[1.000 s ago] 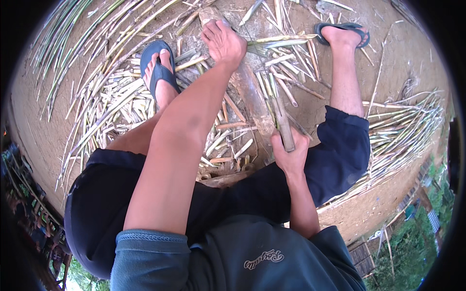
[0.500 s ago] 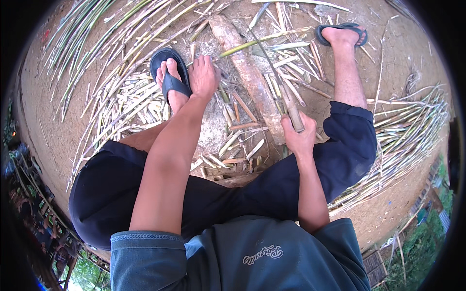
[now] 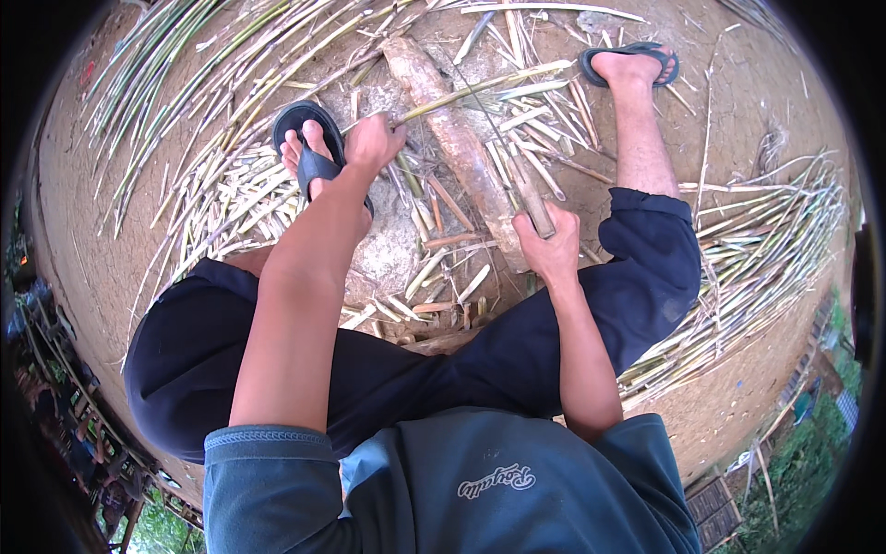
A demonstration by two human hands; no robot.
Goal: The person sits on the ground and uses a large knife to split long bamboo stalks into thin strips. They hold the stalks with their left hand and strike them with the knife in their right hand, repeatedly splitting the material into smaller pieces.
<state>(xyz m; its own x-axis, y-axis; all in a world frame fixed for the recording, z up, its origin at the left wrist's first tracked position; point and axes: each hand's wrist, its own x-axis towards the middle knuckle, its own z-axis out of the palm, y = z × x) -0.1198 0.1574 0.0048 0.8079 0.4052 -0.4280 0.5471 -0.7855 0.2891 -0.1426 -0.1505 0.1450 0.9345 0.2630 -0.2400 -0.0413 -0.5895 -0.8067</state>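
Observation:
A greenish-yellow cane stalk (image 3: 503,80) lies slanted across a peeled, worn log (image 3: 461,148). My left hand (image 3: 375,140) is closed on the stalk's left end, just right of my left sandal (image 3: 314,152). My right hand (image 3: 552,242) grips the wooden handle of a machete (image 3: 523,180). The machete's long thin blade points up and left, along the log, and crosses the stalk in view. Whether the blade touches the stalk I cannot tell. Short cut cane pieces (image 3: 426,273) lie on the ground below the log.
Long stalks (image 3: 166,83) spread over the ground at far left, with a pile of short split pieces (image 3: 240,198) beside my left foot. Another stalk bundle (image 3: 771,249) lies on the right. My right foot in its sandal (image 3: 666,66) stands beyond the log.
The whole view has shifted slightly left. My left hand has turned, and the stalk's near end sits a little lower. My right hand and the machete have moved a little up and left.

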